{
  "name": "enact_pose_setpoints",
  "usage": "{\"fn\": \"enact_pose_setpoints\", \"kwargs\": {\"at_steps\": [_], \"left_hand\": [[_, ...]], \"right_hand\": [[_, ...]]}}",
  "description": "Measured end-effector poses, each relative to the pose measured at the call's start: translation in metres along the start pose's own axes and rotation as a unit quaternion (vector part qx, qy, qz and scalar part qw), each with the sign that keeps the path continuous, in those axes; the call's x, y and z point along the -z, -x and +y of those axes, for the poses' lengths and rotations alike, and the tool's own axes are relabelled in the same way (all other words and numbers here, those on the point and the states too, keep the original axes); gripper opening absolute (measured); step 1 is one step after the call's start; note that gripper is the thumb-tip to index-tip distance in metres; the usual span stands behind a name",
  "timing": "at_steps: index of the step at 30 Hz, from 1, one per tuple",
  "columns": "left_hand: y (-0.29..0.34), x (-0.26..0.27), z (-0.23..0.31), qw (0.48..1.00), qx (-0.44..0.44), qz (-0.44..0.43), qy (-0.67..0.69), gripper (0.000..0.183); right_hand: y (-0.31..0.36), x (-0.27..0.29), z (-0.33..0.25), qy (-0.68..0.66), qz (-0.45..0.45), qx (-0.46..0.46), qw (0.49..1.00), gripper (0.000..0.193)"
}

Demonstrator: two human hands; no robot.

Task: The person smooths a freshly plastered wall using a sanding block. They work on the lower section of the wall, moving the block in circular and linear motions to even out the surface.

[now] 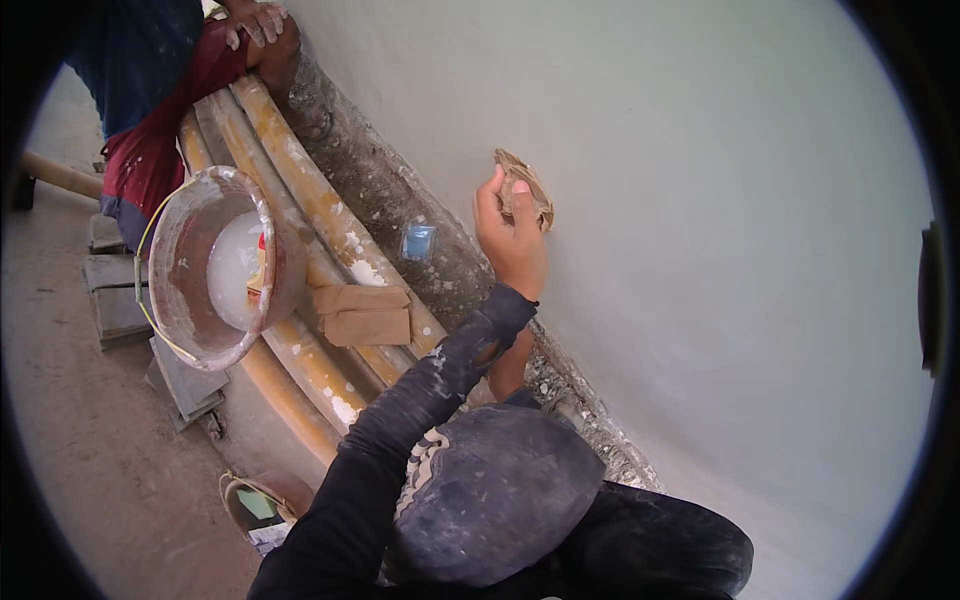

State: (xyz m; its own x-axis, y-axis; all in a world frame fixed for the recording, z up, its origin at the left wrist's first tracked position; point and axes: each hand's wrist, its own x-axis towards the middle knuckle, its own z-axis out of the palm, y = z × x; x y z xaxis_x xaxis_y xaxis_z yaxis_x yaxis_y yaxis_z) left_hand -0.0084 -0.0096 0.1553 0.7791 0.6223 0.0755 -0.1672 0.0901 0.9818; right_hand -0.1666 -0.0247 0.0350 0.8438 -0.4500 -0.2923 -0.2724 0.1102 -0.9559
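My left hand (512,240) presses a crumpled piece of brown paper (528,190) against the smooth, pale wall (720,200). Its fingers are closed on the paper, with the thumb on the near side. The dark, dusty left sleeve (400,410) reaches up from the lower left. My right hand does not show. Below the left forearm is a patch of bare skin (511,365), mostly hidden, whose part I cannot make out. A dark, dusty rounded piece of clothing (495,495) fills the lower middle.
Yellow, paint-spattered poles (300,180) run along the wall, bearing folded brown paper (366,316). A bucket (270,290) of whitish liquid stands left of it. Near the wall lies a blue packet (418,242). Grey slabs (118,295), a smaller bucket (285,492) and a seated person (150,70) are at left.
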Motion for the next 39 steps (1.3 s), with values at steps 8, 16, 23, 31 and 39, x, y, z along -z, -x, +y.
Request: {"fn": "enact_pose_setpoints", "kwargs": {"at_steps": [8,16,23,31,39], "left_hand": [[-0.072,0.028,-0.070,0.972,0.226,0.049,-0.043,0.032],[-0.051,0.029,-0.076,0.981,0.186,0.044,0.012,0.031],[0.018,0.016,-0.031,0.991,0.118,-0.050,-0.033,0.034],[-0.074,0.037,-0.111,0.956,0.274,0.048,-0.095,0.030],[-0.023,0.003,-0.019,1.000,0.005,0.009,0.028,0.034]], "right_hand": [[0.013,-0.029,-0.049,0.026,-0.033,-0.008,0.999,0.018],[0.013,-0.019,-0.036,0.041,-0.017,0.000,0.999,0.015],[0.002,0.004,-0.033,0.074,-0.017,0.058,0.995,0.014],[0.007,-0.017,-0.036,0.019,-0.009,-0.030,0.999,0.011],[-0.001,0.008,0.000,0.061,-0.002,0.003,0.998,0.015]]}}
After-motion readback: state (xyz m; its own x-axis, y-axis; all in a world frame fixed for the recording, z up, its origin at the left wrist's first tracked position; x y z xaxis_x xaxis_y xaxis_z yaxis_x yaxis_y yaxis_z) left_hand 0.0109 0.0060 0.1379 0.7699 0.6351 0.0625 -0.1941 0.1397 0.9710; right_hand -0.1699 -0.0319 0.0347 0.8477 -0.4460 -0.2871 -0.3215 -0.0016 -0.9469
